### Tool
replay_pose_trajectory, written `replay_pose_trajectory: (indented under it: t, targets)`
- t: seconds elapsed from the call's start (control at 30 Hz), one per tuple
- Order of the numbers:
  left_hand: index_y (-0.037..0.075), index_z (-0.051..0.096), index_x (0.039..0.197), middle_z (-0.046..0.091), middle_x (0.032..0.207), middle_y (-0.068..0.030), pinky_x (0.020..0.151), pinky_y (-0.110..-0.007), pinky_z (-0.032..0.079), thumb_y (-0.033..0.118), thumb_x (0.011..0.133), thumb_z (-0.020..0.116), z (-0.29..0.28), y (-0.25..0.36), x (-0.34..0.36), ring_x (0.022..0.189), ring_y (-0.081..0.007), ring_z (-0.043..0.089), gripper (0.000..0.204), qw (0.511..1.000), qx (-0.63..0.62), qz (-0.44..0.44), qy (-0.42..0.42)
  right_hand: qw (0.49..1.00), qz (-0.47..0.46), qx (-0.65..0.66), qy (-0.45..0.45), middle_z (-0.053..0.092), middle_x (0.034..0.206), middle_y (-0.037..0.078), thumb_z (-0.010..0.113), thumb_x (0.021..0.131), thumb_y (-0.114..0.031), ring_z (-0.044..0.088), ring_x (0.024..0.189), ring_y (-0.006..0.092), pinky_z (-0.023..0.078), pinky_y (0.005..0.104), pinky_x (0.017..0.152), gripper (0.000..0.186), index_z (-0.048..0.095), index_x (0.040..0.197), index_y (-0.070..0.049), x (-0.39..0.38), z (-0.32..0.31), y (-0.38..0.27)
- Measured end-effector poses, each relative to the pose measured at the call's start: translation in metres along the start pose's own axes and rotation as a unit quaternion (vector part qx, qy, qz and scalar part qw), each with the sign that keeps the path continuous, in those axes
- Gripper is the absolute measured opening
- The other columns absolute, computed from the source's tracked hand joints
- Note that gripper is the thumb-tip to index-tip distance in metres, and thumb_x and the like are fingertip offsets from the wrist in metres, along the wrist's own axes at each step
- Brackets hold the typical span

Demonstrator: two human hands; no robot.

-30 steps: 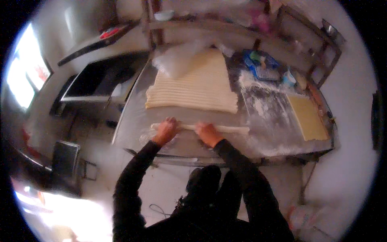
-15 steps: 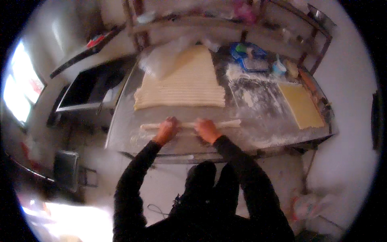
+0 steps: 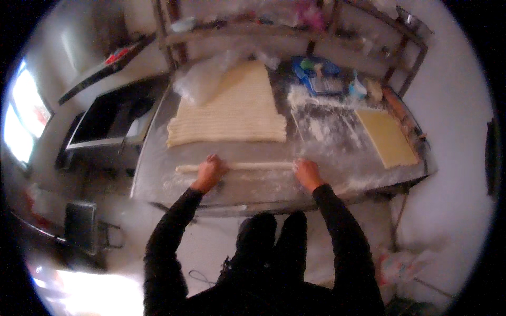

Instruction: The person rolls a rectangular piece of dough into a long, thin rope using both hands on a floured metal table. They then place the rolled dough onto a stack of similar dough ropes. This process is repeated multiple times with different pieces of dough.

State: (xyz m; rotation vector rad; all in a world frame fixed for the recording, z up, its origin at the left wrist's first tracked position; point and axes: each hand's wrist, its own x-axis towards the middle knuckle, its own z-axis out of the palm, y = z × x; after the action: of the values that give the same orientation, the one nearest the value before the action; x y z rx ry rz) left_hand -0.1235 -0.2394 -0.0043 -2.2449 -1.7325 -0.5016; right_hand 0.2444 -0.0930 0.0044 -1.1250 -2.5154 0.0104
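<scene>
A long, thin dough rope lies across the near part of the floured table, parallel to its front edge. My left hand is closed over the rope near its left end, and a short piece sticks out beyond it. At the right end, my right hand has its fingers closed on the rope. Beyond it, a broad layer of ridged, pale dough strips lies side by side, partly covered by clear plastic film.
At the right lies a flat yellow dough sheet, beside a long brown roller-like piece. A blue tray and a light-blue scoop stand at the back. Shelving rises behind the table; a dark stool stands lower left.
My right hand has slid outward along the dough rope to its right end. My left hand keeps about the same place on it. The whole view has shifted slightly.
</scene>
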Motion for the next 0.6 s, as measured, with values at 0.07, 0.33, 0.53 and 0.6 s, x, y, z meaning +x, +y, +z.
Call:
replay_pose_trajectory:
  t: [0.07, 0.33, 0.53, 0.6]
  targets:
    - [0.011, 0.067, 0.088, 0.060, 0.092, -0.0120, 0.074, -0.043, 0.050, 0.027, 0.082, 0.064, -0.020, -0.003, -0.003, 0.088, -0.0327, 0.058, 0.017, 0.998, 0.016, -0.051, -0.022, 1.000, -0.002, -0.023, -0.010, 0.062, 0.082, 0.013, 0.065, 0.081, -0.022, 0.062, 0.079, 0.0331, 0.049, 0.0467, 0.071, 0.018, 0.067, 0.087, -0.006, 0.006, -0.007, -0.012]
    - [0.012, 0.067, 0.096, 0.059, 0.096, -0.0150, 0.070, -0.047, 0.051, 0.035, 0.084, 0.063, -0.021, -0.090, -0.041, 0.088, -0.0322, 0.060, 0.026, 0.981, 0.036, -0.181, -0.057, 0.997, -0.024, -0.050, -0.054, 0.065, 0.081, 0.015, 0.064, 0.081, -0.027, 0.063, 0.076, 0.0358, 0.048, 0.0478, 0.068, 0.020, 0.068, 0.080, -0.007, 0.055, 0.018, -0.027]
    - [0.006, 0.064, 0.080, 0.061, 0.088, -0.0166, 0.067, -0.048, 0.048, 0.020, 0.081, 0.062, -0.008, -0.163, -0.034, 0.080, -0.0375, 0.060, 0.014, 0.948, 0.053, -0.285, 0.128, 0.996, 0.018, -0.083, -0.018, 0.066, 0.080, 0.015, 0.068, 0.079, -0.025, 0.065, 0.077, 0.0349, 0.050, 0.0474, 0.069, 0.021, 0.069, 0.084, -0.005, 0.113, 0.043, -0.042]
    - [0.006, 0.064, 0.083, 0.061, 0.088, -0.0178, 0.066, -0.048, 0.048, 0.019, 0.080, 0.063, -0.012, -0.171, -0.036, 0.079, -0.0380, 0.060, 0.013, 0.953, 0.045, -0.288, 0.078, 0.998, 0.016, -0.063, 0.009, 0.066, 0.082, 0.016, 0.069, 0.078, -0.027, 0.065, 0.079, 0.0348, 0.050, 0.0470, 0.070, 0.024, 0.069, 0.087, -0.005, 0.112, 0.049, -0.030]
